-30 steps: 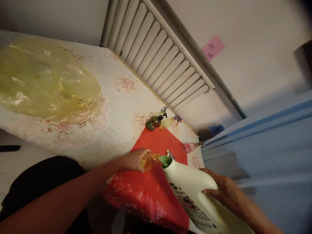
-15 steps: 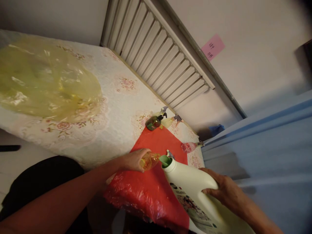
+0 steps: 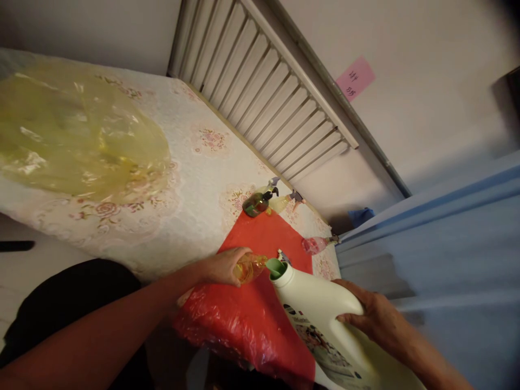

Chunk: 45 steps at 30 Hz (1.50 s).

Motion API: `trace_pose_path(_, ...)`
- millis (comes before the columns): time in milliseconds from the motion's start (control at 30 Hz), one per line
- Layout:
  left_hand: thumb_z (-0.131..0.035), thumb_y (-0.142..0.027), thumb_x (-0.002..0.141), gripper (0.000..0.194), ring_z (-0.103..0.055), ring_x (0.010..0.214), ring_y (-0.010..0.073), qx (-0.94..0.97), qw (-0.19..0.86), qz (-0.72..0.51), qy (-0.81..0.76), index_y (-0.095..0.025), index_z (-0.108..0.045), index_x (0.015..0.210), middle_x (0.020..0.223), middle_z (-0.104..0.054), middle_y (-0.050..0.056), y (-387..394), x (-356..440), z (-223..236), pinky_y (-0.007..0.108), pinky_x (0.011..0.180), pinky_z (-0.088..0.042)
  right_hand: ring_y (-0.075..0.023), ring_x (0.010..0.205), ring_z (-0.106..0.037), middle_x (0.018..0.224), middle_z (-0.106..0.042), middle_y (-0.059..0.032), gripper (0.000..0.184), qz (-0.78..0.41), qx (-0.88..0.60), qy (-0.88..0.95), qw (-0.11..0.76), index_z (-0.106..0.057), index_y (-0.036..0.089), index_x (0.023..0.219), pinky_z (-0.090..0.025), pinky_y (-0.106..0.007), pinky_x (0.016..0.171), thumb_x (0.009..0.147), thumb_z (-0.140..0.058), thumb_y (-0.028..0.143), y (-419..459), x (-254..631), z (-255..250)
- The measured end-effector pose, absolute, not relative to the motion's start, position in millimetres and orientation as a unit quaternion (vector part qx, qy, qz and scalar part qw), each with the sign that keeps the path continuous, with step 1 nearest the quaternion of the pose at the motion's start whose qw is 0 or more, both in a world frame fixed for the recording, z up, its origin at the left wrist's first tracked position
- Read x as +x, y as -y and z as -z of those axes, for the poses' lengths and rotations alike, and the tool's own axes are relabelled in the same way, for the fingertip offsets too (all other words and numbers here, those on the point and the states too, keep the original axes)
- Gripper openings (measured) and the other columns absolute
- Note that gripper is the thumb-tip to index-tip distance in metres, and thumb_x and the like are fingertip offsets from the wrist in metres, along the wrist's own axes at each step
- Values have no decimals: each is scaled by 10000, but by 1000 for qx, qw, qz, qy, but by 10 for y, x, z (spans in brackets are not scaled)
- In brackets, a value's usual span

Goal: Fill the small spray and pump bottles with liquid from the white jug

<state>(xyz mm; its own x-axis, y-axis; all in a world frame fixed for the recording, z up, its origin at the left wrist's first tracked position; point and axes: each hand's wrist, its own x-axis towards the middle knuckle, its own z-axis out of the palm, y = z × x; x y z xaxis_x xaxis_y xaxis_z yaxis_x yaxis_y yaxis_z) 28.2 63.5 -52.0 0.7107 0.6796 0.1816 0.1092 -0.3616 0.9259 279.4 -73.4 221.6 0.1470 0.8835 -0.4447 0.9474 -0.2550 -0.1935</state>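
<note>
My left hand [image 3: 225, 266] is closed round a clear bottle of amber liquid [image 3: 248, 268]. The bottle's neck points right, at the green pour spout [image 3: 276, 267] of a large cream jug [image 3: 325, 309]. With the jug tilted, its spout meets or nearly meets the bottle's mouth. My right hand [image 3: 374, 314] grips the jug by its handle. Beneath both lies a red plastic sheet [image 3: 239, 314], draped over the table's front edge. A small spray head [image 3: 283, 255] shows just behind the jug's mouth.
A dark green pump bottle [image 3: 255, 204], a pale spray bottle [image 3: 280, 203] and a pink spray bottle [image 3: 314, 245] stand towards the wall. A yellow plastic bag [image 3: 81, 135] covers the flowered tablecloth's left end. A radiator [image 3: 264, 92] and a blue curtain [image 3: 447, 260] border the table.
Both hands, the bottle and the jug keep their places. The amber liquid inside the bottle looks slightly different, with more swirl showing.
</note>
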Motion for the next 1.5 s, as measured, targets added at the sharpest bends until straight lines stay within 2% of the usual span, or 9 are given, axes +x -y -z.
trace_pose_path(333, -752, -247, 560, 879, -491, 1268, 324, 779, 501, -283, -250, -175, -396, 1360, 1374, -517, 123, -644, 294, 543, 380, 1067, -403, -262, 891, -689, 982, -751, -13, 483, 246, 749, -610, 76, -577, 249, 1232, -540, -300, 760, 780, -635, 410, 722, 2768, -2237)
trace_pose_path(533, -753, -253, 563, 874, -484, 1279, 313, 780, 497, -282, -256, -223, -389, 1356, 1380, -517, 93, -643, 302, 554, 377, 1064, -400, -262, 896, -686, 990, -748, -6, 490, 248, 752, -607, 72, -562, 255, 1238, -536, -300, 768, 776, -646, 395, 723, 2789, -2227)
trace_pose_path(667, -759, -251, 561, 877, -475, 1289, 316, 781, 496, -280, -254, -191, -395, 1356, 1395, -503, 115, -649, 306, 571, 366, 1059, -403, -255, 891, -685, 986, -748, -3, 483, 255, 754, -602, 69, -557, 252, 1235, -535, -294, 758, 778, -645, 381, 719, 2790, -2226)
trace_pose_path(900, -768, -266, 563, 887, -484, 1282, 311, 779, 500, -282, -252, -235, -384, 1361, 1392, -508, 93, -659, 322, 623, 377, 1058, -403, -251, 908, -683, 1008, -748, -2, 485, 252, 755, -601, 71, -566, 251, 1221, -532, -279, 768, 772, -662, 405, 717, 2776, -2229)
trace_pose_path(1300, -767, -255, 559, 870, -489, 1273, 316, 779, 498, -290, -247, -204, -406, 1348, 1379, -513, 118, -653, 319, 600, 378, 1047, -417, -256, 909, -689, 1009, -746, -9, 503, 251, 757, -599, 68, -557, 248, 1247, -544, -290, 776, 771, -647, 384, 713, 2775, -2239)
trace_pose_path(1500, -756, -261, 567, 853, -489, 1276, 320, 780, 494, -289, -253, -237, -406, 1345, 1367, -533, 86, -647, 312, 595, 371, 1040, -420, -251, 884, -691, 993, -752, -7, 494, 253, 758, -597, 70, -564, 246, 1241, -542, -289, 769, 770, -647, 370, 719, 2773, -2246)
